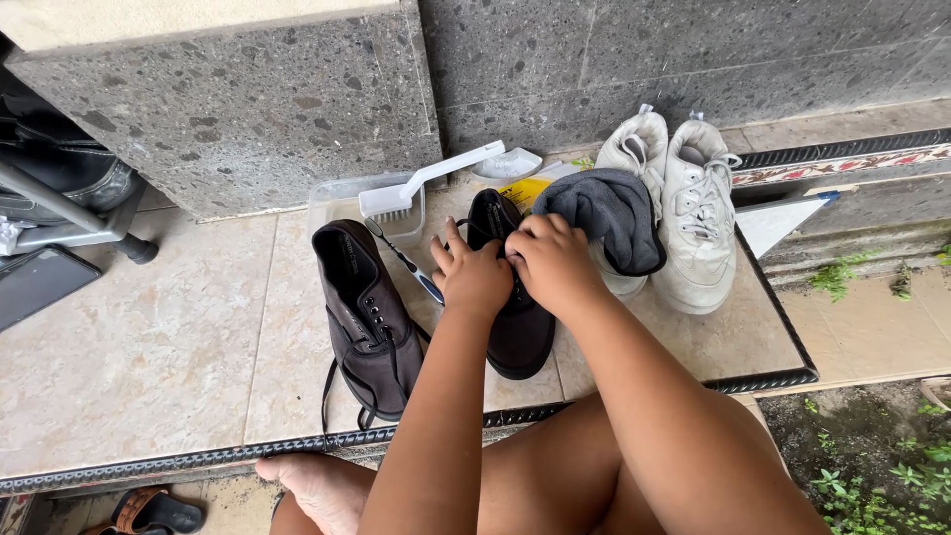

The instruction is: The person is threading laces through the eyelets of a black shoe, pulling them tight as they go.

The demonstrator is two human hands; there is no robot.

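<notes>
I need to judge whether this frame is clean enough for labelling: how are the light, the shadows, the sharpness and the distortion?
Head view: soft, even daylight, only faint shadows under the dark shoes; no glare on the tiles; both hands and the white sneakers are sharp; wide-angle bending shows at the edges, where the wall leans.

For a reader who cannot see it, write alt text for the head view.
Both hands, left hand and right hand, work on a black shoe on a tiled step. Its mate lies left; white sneakers, a grey cloth and a brush lie behind.
</notes>
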